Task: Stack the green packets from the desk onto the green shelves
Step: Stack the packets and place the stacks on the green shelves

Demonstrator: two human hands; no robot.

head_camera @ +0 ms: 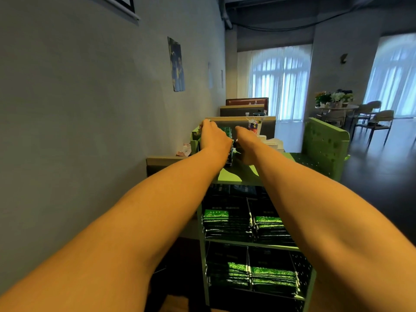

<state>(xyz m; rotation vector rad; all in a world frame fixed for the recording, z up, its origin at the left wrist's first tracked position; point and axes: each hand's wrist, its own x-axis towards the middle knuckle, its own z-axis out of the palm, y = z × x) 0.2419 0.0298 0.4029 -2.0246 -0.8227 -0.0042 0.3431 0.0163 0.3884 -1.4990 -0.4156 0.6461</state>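
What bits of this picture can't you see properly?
- Head view: the green packets between the hands, mostly covered by the left hand and right hand; uncountable.
- Both hands' fingers curl away from the camera; grip unclear.
- The green shelves: right part behind the right forearm, bottom cut off by the edge.

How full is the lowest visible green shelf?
Stocked, not empty: two stacks of green packets lie side by side on the shelf. Room left above them: cannot tell.
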